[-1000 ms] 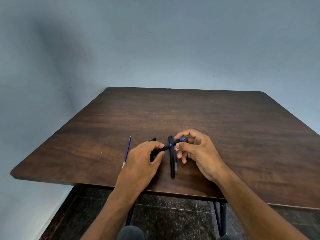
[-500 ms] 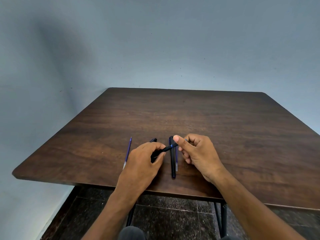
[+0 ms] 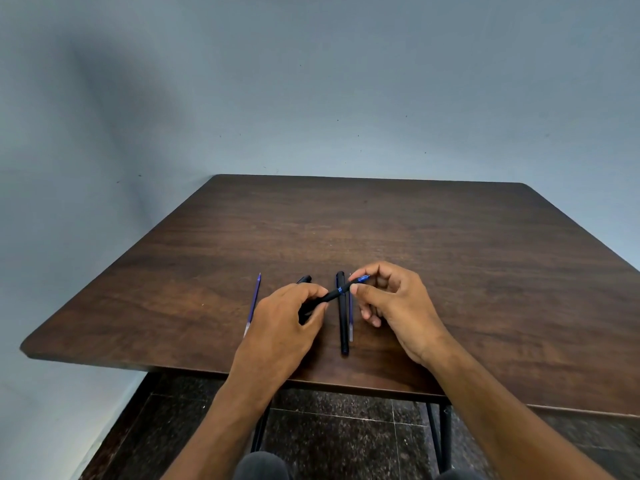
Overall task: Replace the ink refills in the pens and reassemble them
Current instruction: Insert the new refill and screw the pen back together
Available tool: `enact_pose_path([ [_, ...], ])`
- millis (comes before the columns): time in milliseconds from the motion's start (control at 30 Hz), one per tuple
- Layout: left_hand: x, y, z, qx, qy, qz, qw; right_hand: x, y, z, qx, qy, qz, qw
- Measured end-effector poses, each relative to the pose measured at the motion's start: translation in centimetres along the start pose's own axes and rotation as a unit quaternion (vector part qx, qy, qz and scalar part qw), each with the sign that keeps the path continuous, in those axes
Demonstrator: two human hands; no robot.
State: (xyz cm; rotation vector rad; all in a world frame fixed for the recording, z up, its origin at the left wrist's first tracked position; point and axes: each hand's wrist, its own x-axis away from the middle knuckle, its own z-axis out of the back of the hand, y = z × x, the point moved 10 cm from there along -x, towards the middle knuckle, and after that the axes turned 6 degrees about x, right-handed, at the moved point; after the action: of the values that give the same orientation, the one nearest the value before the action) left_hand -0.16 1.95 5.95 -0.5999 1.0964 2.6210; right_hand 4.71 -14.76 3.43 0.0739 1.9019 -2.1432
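My left hand [image 3: 280,327] grips the black barrel of a pen [image 3: 329,296] held just above the table. My right hand [image 3: 398,303] pinches the pen's blue tip section [image 3: 362,279] between thumb and forefinger. Under the held pen a second black pen [image 3: 343,327] lies lengthwise on the table, with a thin refill [image 3: 350,320] right beside it. Another blue refill [image 3: 254,301] lies to the left of my left hand. A dark pen part [image 3: 304,279] peeks out beyond my left knuckles, mostly hidden.
The dark wooden table [image 3: 450,254] stands against a blue-grey wall. Its near edge runs under my wrists, with black metal legs [image 3: 445,431] and a dark stone floor below.
My right hand's thumb and forefinger shifted along the pen's tip end, covering the blue tip half a second ago and now showing it again. My left hand stayed in place.
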Motion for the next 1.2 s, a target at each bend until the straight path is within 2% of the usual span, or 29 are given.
enact_pose_path([
  [333,0.03,0.15,-0.13,-0.002,-0.002,-0.006,1.000,0.04,-0.32,-0.21,0.041,0.005,0.000,0.999],
  [667,0.00,0.12,-0.10,-0.012,-0.003,-0.008,1.000,0.09,-0.03,-0.10,-0.005,-0.006,0.000,1.000],
  [1067,0.15,0.24,0.18,-0.005,0.019,-0.024,1.000,-0.05,0.25,-0.12,0.023,0.006,-0.017,1.000],
  [1200,0.14,0.21,0.21,-0.010,0.018,-0.022,1.000,0.05,-0.01,-0.19,-0.001,0.003,-0.017,1.000],
])
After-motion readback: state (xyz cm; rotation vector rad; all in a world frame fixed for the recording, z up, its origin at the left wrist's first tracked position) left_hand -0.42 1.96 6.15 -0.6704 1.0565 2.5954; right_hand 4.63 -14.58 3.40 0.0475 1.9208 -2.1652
